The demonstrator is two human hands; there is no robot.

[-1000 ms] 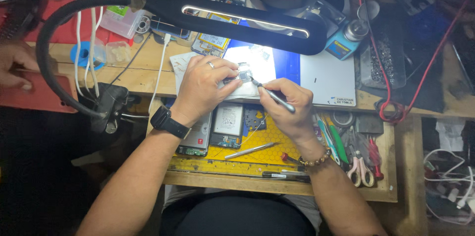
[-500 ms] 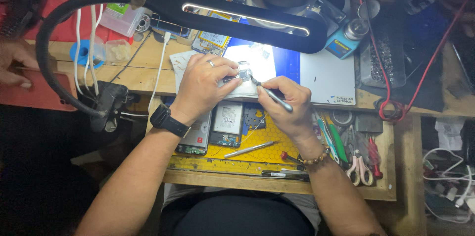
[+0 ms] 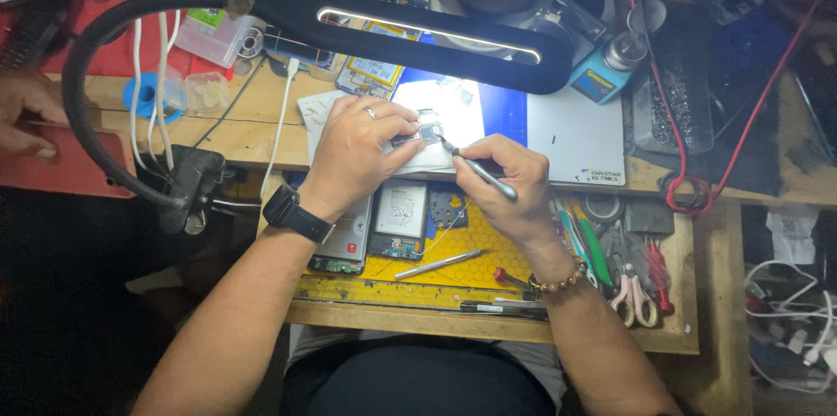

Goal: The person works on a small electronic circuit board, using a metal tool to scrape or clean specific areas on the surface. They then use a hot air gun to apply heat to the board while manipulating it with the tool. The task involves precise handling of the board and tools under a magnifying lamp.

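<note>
My left hand, with a ring and a black wristwatch, pinches a small dark electronic part on a brightly lit white pad. My right hand, with a bead bracelet on its wrist, holds a thin grey tool like a pen. The tool's tip touches the part. Below my hands, opened phones lie on a yellow mat with a silver tool.
A black gooseneck lamp arches over the bench, clamped at the left edge. Another person's hand rests on a red surface at far left. Screwdrivers, tweezers and scissors lie at right. A red cable, white cables and boxes crowd the back.
My right hand and its tool have shifted slightly left toward the part. My left hand stays on the part. The other person's hand has barely moved.
</note>
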